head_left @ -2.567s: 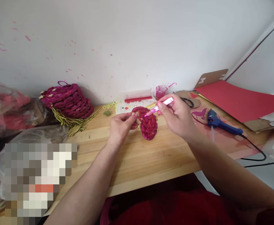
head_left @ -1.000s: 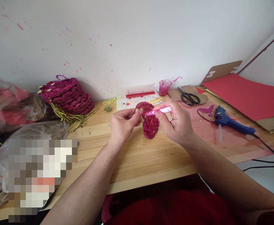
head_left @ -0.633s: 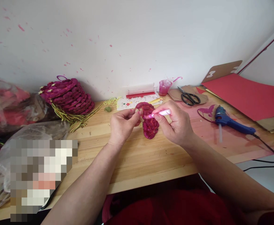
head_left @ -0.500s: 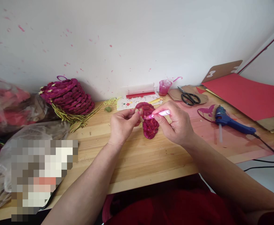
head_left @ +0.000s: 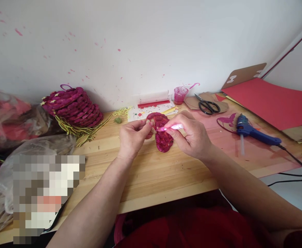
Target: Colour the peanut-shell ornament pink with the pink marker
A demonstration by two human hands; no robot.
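Note:
A magenta, bumpy, figure-eight-shaped craft piece (head_left: 164,143) lies on the wooden table between my hands. My left hand (head_left: 134,136) pinches a small pale yellowish piece (head_left: 153,131) at the craft piece's left side; its exact kind does not show. In my right hand (head_left: 193,136) is a white marker pen (head_left: 176,126) with a pink tip end. That tip points left and meets the small pale piece or sits right beside it; I cannot tell which. Fingers hide part of the magenta shape.
Behind stand a plastic cup (head_left: 180,95) with pink residue and a sheet with star stickers (head_left: 151,112). Black-handled scissors (head_left: 209,107), a blue glue gun (head_left: 256,135) and red card (head_left: 272,103) lie right. Stacked magenta pieces (head_left: 76,108) and plastic bags (head_left: 34,148) occupy the left.
The pen has shifted slightly left and lies flatter, its tip nearer my left fingertips. My left hand keeps its pinch. The whole view has moved a little.

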